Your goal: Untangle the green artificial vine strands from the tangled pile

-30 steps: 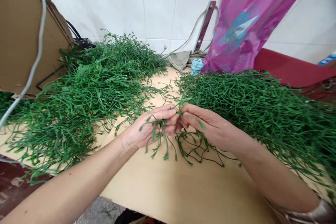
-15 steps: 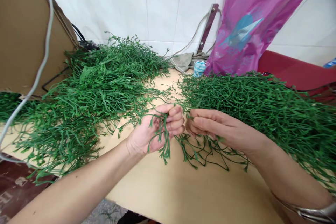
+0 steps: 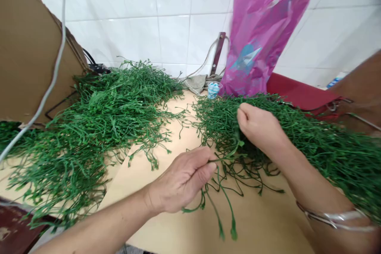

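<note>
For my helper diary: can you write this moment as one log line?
left hand: pinches green sprig | right hand: on right green pile

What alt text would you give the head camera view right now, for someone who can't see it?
The left hand pinches a thin sprig of green stems above a tan board, while the right hand rests in a large heap of green stems. Another heap of green stems lies to the left, with a pink plastic bag behind.

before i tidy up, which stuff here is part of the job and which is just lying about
Part of the job: left hand holding a sprig; right hand at the right heap; left heap

Lying about: pink bag; cardboard; white cable; blue cup
</note>
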A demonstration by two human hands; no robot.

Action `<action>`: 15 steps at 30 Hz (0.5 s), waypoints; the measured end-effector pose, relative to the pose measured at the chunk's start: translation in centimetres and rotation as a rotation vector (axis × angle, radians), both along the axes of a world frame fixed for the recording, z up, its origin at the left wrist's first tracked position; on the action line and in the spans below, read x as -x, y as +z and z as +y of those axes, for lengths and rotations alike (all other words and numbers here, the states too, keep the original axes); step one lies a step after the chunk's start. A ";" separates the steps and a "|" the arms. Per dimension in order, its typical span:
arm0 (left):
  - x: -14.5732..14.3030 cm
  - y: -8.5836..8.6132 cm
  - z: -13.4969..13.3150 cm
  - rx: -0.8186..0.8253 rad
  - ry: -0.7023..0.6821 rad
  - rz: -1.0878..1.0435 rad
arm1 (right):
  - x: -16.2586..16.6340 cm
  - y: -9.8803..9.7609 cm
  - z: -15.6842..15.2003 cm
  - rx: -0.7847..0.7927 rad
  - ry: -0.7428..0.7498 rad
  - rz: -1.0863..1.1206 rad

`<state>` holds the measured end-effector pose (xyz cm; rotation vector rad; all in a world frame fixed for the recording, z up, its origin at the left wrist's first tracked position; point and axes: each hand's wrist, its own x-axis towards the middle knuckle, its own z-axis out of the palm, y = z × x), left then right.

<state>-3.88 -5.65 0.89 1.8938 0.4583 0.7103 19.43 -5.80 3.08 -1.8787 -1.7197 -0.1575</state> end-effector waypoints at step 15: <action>-0.7 -1.6 4.2 0.675 0.648 -0.512 | 2.5 -1.4 -0.8 0.099 0.210 0.456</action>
